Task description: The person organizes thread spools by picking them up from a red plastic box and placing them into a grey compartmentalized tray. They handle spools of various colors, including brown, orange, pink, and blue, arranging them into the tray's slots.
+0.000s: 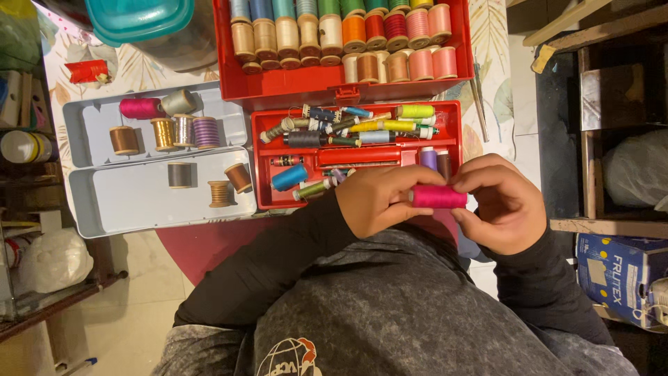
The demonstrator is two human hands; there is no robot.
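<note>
A pink thread spool (438, 197) is held level above the lap, just in front of the red sewing box (445, 118). The left hand (379, 198) and right hand (504, 205) are closed on its two ends, so its side is exposed. Mixed spools are laid in the box tray; upright rows are kept in its lid. A grey tin (139, 202) is set left. A blue carton (619, 275), white-lettered, is placed far right.
</note>
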